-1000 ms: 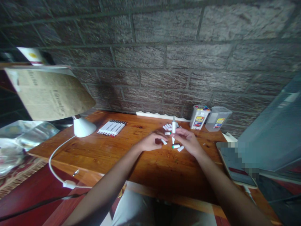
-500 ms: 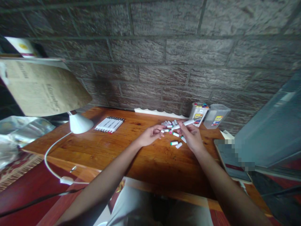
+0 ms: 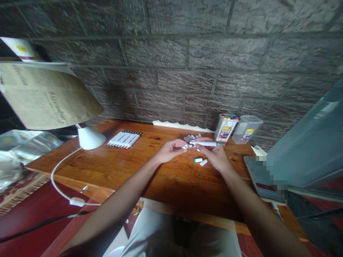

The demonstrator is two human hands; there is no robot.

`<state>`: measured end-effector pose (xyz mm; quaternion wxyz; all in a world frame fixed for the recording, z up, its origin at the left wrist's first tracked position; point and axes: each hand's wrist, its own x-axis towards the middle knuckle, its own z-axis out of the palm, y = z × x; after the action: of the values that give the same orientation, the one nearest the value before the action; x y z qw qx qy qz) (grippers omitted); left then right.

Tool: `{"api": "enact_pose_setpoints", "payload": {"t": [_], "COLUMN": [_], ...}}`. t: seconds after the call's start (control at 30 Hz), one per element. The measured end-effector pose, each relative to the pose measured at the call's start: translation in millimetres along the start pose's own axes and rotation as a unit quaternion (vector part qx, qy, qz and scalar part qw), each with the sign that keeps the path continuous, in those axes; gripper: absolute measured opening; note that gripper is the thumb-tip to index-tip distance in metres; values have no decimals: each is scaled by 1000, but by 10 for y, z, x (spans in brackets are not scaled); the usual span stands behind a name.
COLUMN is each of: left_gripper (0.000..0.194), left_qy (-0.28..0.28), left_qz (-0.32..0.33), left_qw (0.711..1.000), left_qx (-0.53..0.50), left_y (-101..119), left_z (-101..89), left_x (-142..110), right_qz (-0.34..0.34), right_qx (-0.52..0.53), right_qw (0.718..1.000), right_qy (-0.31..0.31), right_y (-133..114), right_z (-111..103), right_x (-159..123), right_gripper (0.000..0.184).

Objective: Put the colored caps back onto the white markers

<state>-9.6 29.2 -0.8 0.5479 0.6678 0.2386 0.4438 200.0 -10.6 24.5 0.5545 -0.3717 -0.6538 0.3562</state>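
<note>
My right hand (image 3: 215, 155) grips a white marker (image 3: 207, 143) that lies level, its dark tip pointing right. Facing it, my left hand (image 3: 169, 150) pinches a small white cap (image 3: 184, 146) close to the marker's left end. Two loose caps (image 3: 200, 161) lie on the wooden desk (image 3: 120, 167) just under my right hand. More white caps (image 3: 190, 137) are heaped behind my fingers.
A row of several capped markers (image 3: 124, 139) lies at the back left beside a white lamp base (image 3: 88, 139). Two plastic marker boxes (image 3: 235, 128) stand against the brick wall. A phone or tablet (image 3: 264, 180) lies at the right edge. A white cable (image 3: 60, 185) trails off the front left.
The marker stood upright a second ago; my right hand has turned it level, tip to the right. My left hand has closed in on its left end with a cap.
</note>
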Motion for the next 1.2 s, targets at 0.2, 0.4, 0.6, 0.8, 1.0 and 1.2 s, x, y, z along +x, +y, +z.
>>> {"api": "enact_pose_setpoints", "payload": {"t": [0.2,0.4,0.6,0.8,1.0,1.2], "left_gripper": [36,34,30,31,34,36], "left_qy": [-31,-42,-59,-64,-37,-44], "left_qz": [-25,-34,-35,-33,-48,-51], "left_qw": [999,998,998,997,998,997], "left_qx": [-29,-16,0,18,31,46], "left_y": [-57,-47,-4,74,93,18], "left_z": [-15,13,32,64,63,27], "left_x": [-12,-14,-26,-39,-30,-20], "right_qz": [-33,-57,-128,-164,-54,20], "right_qx": [-26,-63,-146,-214,-102,7], "right_qw": [998,995,978,963,980,998], "right_qy": [-43,-45,-81,-4,163,63], "right_y": [-22,-3,-26,-67,15,-75], "right_z": [17,29,28,-232,-379,-88], "right_x": [-16,-26,-36,23,100,24], "right_gripper": [20,20,16,17,21,29]}}
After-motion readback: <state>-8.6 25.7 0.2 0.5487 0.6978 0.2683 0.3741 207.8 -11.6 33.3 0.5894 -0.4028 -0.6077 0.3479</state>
